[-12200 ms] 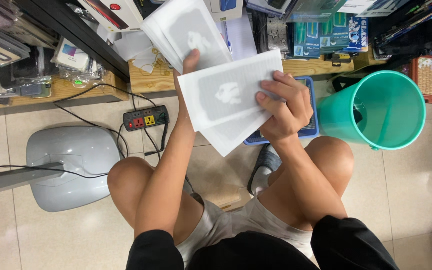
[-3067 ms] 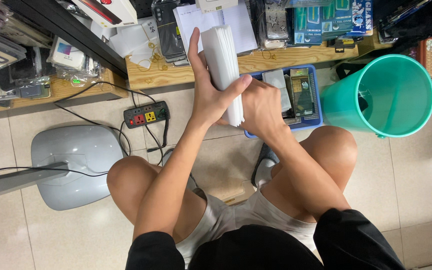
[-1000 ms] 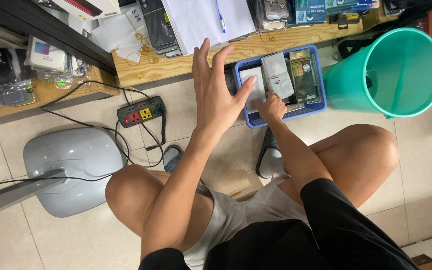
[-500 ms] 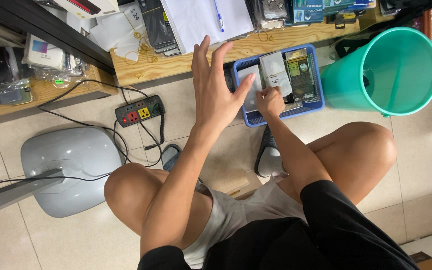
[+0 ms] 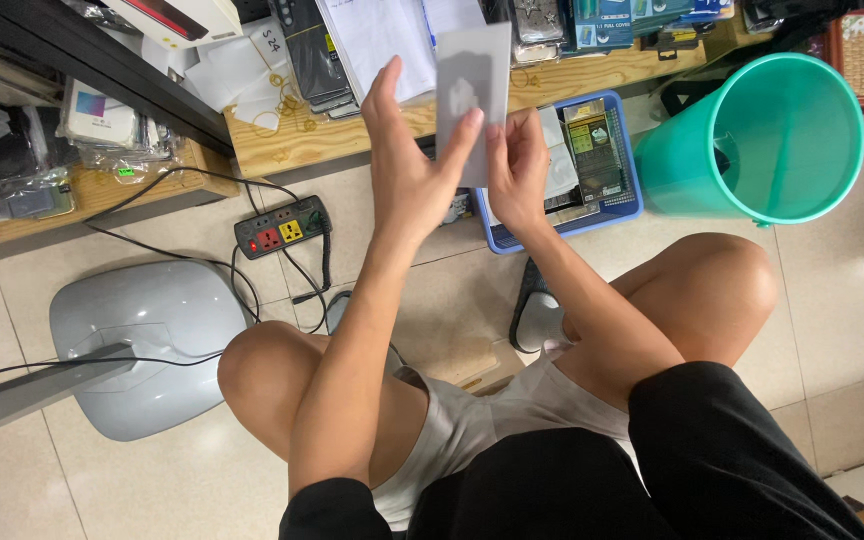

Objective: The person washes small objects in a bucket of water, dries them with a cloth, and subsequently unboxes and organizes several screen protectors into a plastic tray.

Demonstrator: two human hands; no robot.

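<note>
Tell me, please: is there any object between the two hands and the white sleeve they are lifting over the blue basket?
Nothing visible. The left hand and the right hand both touch the white sleeve directly, one at each side of its lower part. It is raised above the blue basket, apart from the packets inside.

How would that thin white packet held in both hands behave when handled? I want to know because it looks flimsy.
The white packet is probably light: the left hand and right hand hold it up by fingertips alone. It stands flat without drooping, so it is likely fairly stiff. Its smooth, thin look suggests it could slip.
</note>
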